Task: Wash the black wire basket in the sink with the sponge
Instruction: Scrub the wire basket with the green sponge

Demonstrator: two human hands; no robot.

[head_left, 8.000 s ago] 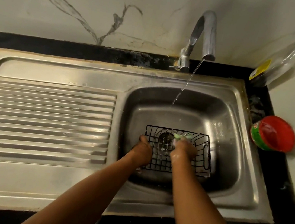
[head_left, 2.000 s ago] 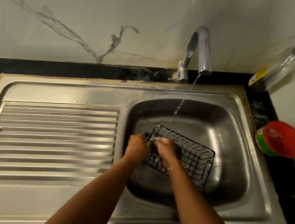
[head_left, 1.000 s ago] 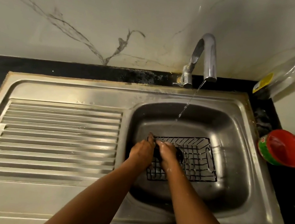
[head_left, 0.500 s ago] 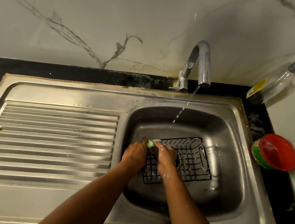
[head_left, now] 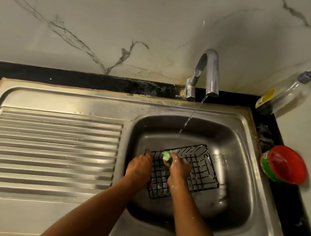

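head cam: one wide-angle view, no second view to overlap | looks forward and steeply down from above the sink | close, forearms enter from near edge | drainboard left, tap far, wall beyond
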